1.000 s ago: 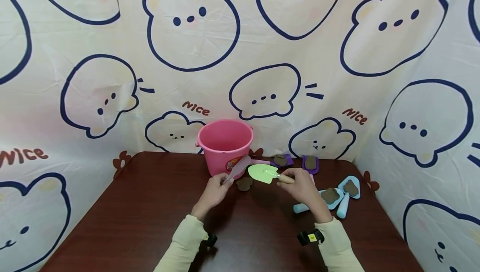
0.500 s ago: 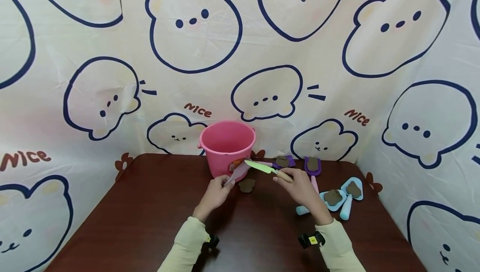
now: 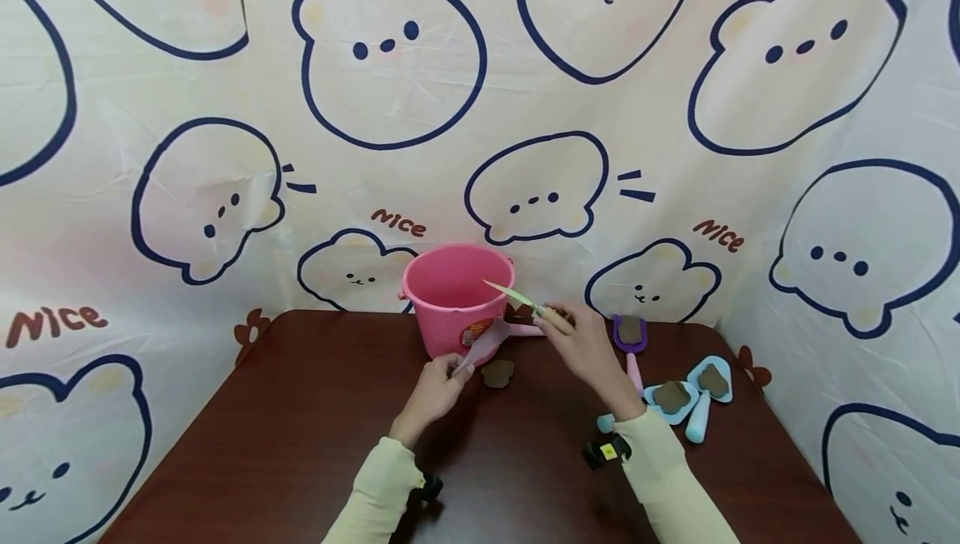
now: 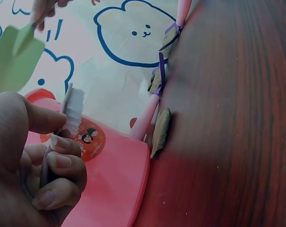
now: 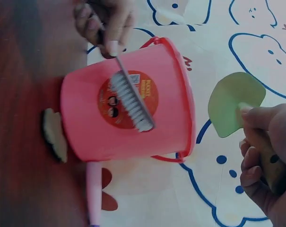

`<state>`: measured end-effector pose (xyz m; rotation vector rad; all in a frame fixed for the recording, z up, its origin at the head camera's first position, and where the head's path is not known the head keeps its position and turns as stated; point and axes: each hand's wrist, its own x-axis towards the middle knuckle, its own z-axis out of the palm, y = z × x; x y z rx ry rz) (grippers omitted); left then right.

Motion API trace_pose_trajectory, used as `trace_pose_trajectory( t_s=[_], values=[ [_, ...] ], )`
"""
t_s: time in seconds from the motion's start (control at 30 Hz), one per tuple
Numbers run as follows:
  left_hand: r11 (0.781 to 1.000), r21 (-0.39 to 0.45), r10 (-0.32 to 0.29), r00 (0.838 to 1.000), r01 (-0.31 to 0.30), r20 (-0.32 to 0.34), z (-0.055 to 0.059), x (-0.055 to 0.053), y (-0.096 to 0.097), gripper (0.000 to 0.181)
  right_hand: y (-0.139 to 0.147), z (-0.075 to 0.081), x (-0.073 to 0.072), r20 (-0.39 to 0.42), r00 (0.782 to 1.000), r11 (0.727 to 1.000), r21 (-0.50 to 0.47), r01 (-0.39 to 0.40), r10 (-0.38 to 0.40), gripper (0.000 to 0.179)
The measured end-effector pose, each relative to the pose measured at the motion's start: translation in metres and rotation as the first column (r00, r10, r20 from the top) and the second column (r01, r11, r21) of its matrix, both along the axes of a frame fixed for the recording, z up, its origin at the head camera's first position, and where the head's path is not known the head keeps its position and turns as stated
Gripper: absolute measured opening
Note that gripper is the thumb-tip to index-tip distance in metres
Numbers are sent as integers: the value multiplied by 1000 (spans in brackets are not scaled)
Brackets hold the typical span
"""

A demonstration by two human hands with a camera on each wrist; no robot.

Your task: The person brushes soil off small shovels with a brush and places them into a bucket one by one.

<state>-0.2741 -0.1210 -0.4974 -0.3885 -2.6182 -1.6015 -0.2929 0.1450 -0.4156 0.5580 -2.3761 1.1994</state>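
My left hand (image 3: 433, 396) grips the handle of a brush (image 5: 133, 101) with white bristles and a mauve back. The brush slants upward in front of the pink bucket (image 3: 456, 323). My right hand (image 3: 588, 350) holds a small trowel (image 5: 235, 104) by its wooden handle. Its light green blade is raised near the bucket's right rim, seen almost edge-on in the head view. In the left wrist view the green blade (image 4: 17, 59) hangs above the left hand. A brown flat lump (image 3: 497, 374) lies on the table at the bucket's foot.
At the right, a purple shovel (image 3: 630, 332) and two light blue shovels (image 3: 697, 417) bear brown lumps. Another pink handle (image 3: 525, 331) lies beside the bucket, its purple end hidden by the right hand. A cloth with drawn bears (image 3: 382, 69) hangs behind the dark wood table (image 3: 300, 444).
The right hand has lifted the trowel up and slightly left, from over the brush to the bucket's rim, and its blade has turned edge-on. The left hand with the brush has hardly moved.
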Motion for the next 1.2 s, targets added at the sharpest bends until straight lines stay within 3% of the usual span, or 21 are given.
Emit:
trace_pose_trajectory(
  t_s=[0.17, 0.53, 0.7, 0.93, 1.2],
  values=[
    [1000, -1, -11, 1000, 11, 5, 1, 1, 1, 19, -13, 19, -17, 56, 997, 999, -6, -49, 49, 21],
    [1000, -14, -24, 1000, 24, -12, 0, 2, 4, 21, -47, 48, -57, 207, 978, 998, 36, -48, 39, 26],
    [999, -42, -30, 999, 28, -39, -3, 2, 5, 20, -59, 49, -70, 195, 979, 989, 122, -86, 61, 19],
    [999, -37, -23, 999, 22, -24, -5, 2, 6, 22, -73, 41, -82, 235, 970, 954, 275, -122, 57, 18],
    [999, -32, -24, 1000, 24, -6, -7, 0, 7, 21, -83, 38, -93, 240, 970, 952, 288, -106, 35, 16]
  ],
)
